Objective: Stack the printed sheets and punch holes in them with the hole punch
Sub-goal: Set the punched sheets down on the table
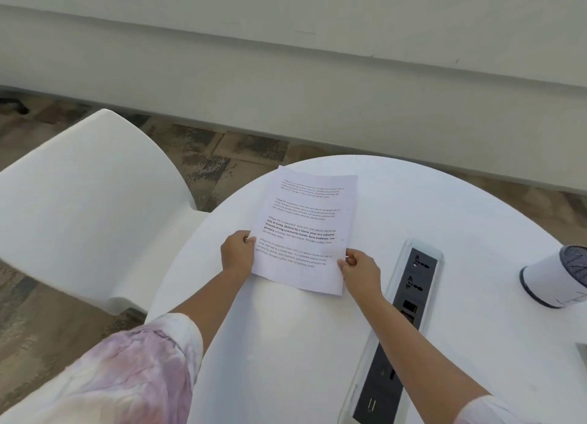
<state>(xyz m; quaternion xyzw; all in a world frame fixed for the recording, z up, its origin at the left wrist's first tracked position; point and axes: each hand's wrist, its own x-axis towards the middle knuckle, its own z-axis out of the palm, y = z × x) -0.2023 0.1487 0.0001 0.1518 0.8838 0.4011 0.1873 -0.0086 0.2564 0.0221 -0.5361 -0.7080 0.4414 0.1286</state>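
Note:
White printed sheets (305, 229) with several paragraphs of black text are held over the round white table (286, 344), near its far left side. My left hand (237, 252) grips the left edge of the sheets near the bottom. My right hand (360, 269) pinches the lower right edge. The sheets look like one aligned pile; how many there are I cannot tell. No hole punch is in view.
A recessed socket strip (403, 322) runs along the table to the right of my right hand. A white cylinder with a dark patterned end (556, 276) lies at the right edge. A white chair (85, 207) stands to the left of the table.

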